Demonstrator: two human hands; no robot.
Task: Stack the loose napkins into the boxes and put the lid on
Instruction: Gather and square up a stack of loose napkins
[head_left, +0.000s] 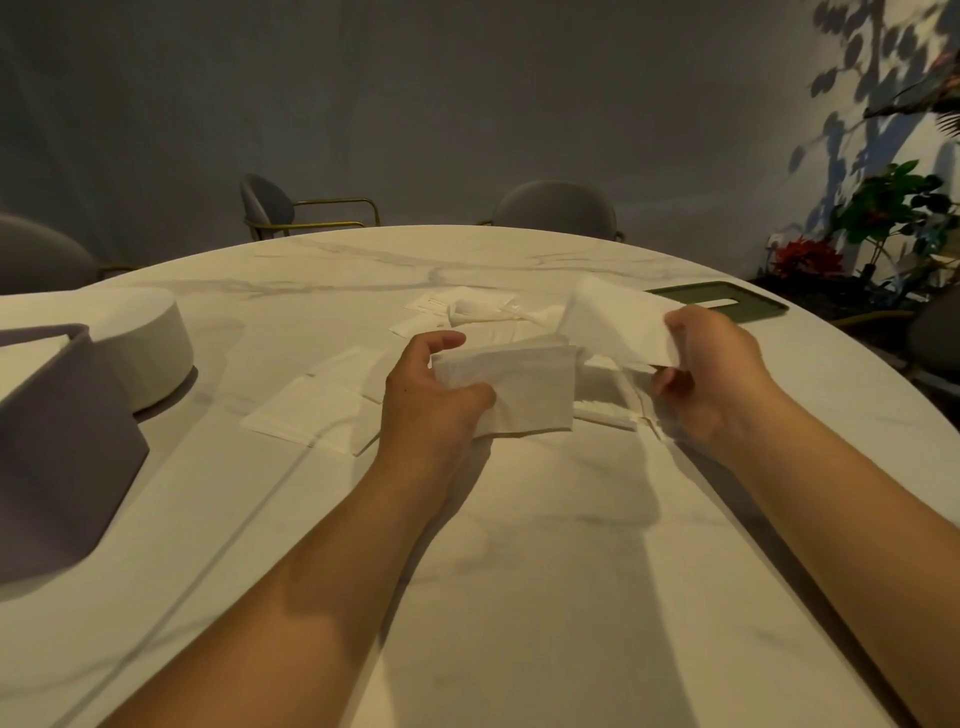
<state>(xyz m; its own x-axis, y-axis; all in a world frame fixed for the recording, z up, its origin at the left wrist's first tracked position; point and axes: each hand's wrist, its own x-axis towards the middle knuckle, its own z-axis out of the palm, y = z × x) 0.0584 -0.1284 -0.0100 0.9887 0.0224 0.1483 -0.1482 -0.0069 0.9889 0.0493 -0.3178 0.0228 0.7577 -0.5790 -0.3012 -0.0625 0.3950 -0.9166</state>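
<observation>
Head view: the left grip is closed round a folded napkin stack; the right grip pinches one limp napkin, both on the near side of the green lid. Sheets could fan and slip onto the desk. The purple box lies far left of the lid: a long carry.

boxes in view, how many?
2. A grey box sits at the near left edge of the frame, and a white round box is just behind it. More could be outside the frame.
</observation>
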